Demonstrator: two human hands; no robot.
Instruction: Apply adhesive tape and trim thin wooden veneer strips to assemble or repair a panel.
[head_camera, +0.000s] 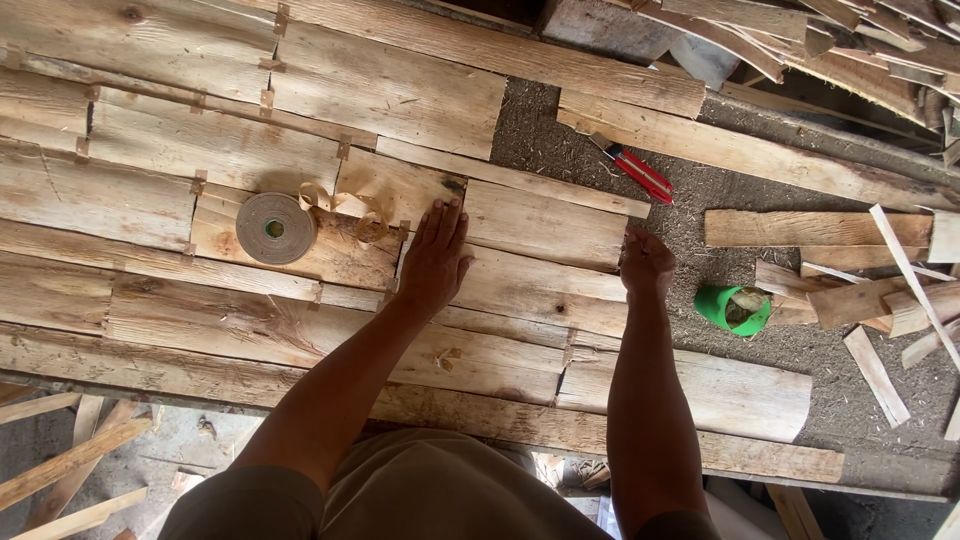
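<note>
Red utility knife (634, 168) on the gritty surface (600, 140) near top. Green cup (732, 308) lying on its side, right of the sheets — loose wood strips (880, 290) scattered beside it. More offcuts (70, 460) on the floor — lower left.

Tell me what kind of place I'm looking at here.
Likely a rough wood workshop: thin veneer sheets taped together on a sawdust-covered bench, a tape roll, and offcut strips lying around.

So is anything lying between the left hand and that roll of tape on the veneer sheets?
Only the roll's loose curled tail. The left hand lies flat on the veneer sheets, and the tape roll sits to its left, apart from it.
</note>
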